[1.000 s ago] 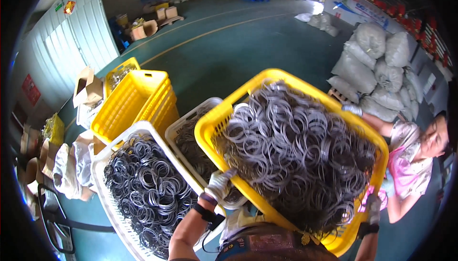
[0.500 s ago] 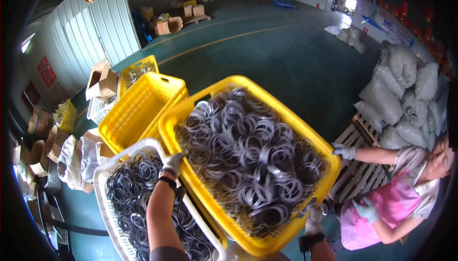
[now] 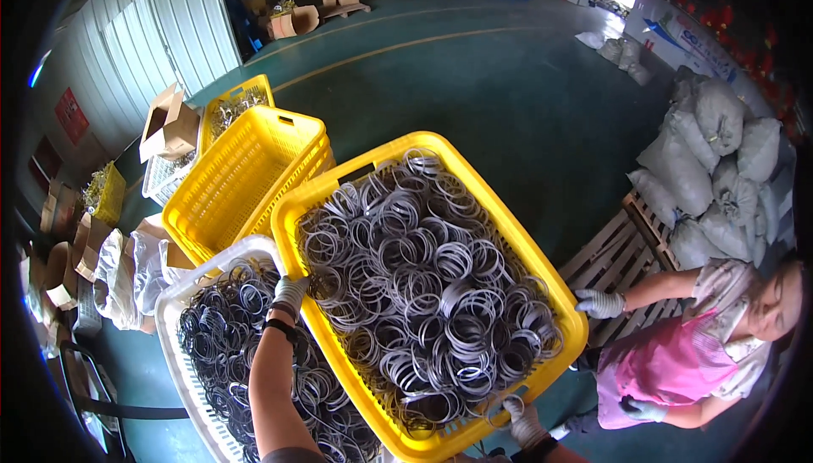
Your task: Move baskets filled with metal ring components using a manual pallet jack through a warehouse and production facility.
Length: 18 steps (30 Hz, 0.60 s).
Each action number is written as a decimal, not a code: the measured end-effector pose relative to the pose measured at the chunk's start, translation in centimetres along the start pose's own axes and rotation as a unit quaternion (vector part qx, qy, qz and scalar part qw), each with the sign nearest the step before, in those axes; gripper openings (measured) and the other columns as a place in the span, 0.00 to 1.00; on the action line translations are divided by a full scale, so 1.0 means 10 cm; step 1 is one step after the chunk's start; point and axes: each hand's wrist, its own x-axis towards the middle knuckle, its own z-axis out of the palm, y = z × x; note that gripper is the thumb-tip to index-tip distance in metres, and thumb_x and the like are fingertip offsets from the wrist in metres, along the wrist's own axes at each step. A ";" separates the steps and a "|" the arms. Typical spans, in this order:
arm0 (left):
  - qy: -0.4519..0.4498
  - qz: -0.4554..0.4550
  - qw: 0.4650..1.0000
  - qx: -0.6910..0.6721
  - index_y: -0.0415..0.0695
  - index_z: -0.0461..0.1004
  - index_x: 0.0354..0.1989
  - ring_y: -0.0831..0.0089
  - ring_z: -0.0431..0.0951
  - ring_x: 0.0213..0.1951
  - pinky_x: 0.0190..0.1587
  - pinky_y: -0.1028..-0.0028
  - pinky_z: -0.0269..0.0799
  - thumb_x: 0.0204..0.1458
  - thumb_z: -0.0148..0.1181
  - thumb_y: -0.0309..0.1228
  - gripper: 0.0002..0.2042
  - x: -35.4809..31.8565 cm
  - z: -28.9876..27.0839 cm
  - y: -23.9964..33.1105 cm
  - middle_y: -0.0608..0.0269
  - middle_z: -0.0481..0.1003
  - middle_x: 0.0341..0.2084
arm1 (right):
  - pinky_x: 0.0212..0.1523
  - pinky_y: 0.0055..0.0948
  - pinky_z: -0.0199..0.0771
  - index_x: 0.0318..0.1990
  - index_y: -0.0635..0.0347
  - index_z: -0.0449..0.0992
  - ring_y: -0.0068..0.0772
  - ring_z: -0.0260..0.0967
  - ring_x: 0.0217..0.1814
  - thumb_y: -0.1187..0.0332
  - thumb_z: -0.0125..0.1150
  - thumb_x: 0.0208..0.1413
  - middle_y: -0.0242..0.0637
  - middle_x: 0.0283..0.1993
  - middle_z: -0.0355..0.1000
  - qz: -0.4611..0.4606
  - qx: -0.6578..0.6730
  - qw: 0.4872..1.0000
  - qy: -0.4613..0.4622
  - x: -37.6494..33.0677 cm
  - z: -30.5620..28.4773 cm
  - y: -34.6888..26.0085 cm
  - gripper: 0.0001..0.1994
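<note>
A yellow plastic crate [image 3: 495, 201] full of grey metal rings [image 3: 423, 285] stands tilted across the middle. My left hand [image 3: 290, 292], in a pale glove, is closed on its left rim. At the near right end, by a handle slot, my gloved right hand [image 3: 525, 423] is closed at the rim, its fingers partly hidden. Under and left of this crate sits a white crate [image 3: 174, 319] with darker rings [image 3: 220, 327]. A co-worker in a pink apron [image 3: 669, 361] stands at the right, one gloved hand [image 3: 600, 303] by the yellow crate's right corner.
Stacked yellow crates [image 3: 246, 175], the top one empty, stand beyond the white crate. An open cardboard box [image 3: 169, 129] is behind them. Stuffed sacks [image 3: 686, 158] lie piled near wooden pallets [image 3: 614, 251] at the right. Bags and boxes [image 3: 118, 281] line the left.
The yellow crate and both my hands sit further left in the picture, and its right end is lower. The co-worker's other hand has dropped toward the waist.
</note>
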 end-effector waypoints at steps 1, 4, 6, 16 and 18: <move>0.007 0.015 1.000 0.002 0.37 0.72 0.40 0.68 0.75 0.31 0.37 0.72 0.70 0.41 0.62 0.32 0.18 -0.09 -0.03 0.02 0.59 0.76 0.31 | 0.39 0.36 0.74 0.46 0.59 0.69 0.34 0.70 0.41 0.68 0.55 0.54 0.34 0.42 0.70 -0.059 -0.034 0.997 -0.026 0.00 -0.04 0.12 0.13; 0.055 0.076 0.995 0.025 0.39 0.71 0.41 0.68 0.75 0.33 0.38 0.73 0.70 0.41 0.61 0.33 0.18 -0.40 -0.30 -0.44 0.58 0.76 0.31 | 0.36 0.33 0.74 0.47 0.52 0.66 0.30 0.69 0.38 0.64 0.58 0.51 0.32 0.42 0.69 0.120 0.040 0.991 -0.046 -0.25 0.28 -0.52 0.16; 0.038 0.129 0.991 -0.029 0.41 0.72 0.43 0.72 0.75 0.32 0.38 0.74 0.70 0.40 0.61 0.34 0.19 -0.86 -0.30 -0.47 0.58 0.76 0.30 | 0.31 0.36 0.76 0.48 0.51 0.66 0.30 0.71 0.38 0.60 0.55 0.55 0.35 0.42 0.70 0.230 0.028 0.971 -0.065 -0.20 0.17 -0.67 0.15; 0.003 0.035 0.970 -0.242 0.38 0.71 0.44 0.77 0.72 0.33 0.37 0.76 0.72 0.48 0.60 0.29 0.15 -3.92 -1.14 -1.38 0.65 0.74 0.34 | 0.30 0.25 0.75 0.40 0.57 0.72 0.27 0.73 0.31 0.60 0.52 0.57 0.34 0.32 0.74 0.028 -0.041 0.927 -0.373 0.21 1.07 -2.30 0.11; 0.036 -0.045 0.942 -0.332 0.38 0.72 0.43 0.76 0.74 0.31 0.35 0.75 0.74 0.50 0.58 0.28 0.13 -4.42 -1.20 -1.54 0.64 0.74 0.32 | 0.35 0.30 0.76 0.39 0.57 0.72 0.28 0.72 0.34 0.63 0.57 0.54 0.34 0.36 0.73 0.005 0.153 0.920 -0.360 0.27 1.38 -2.57 0.09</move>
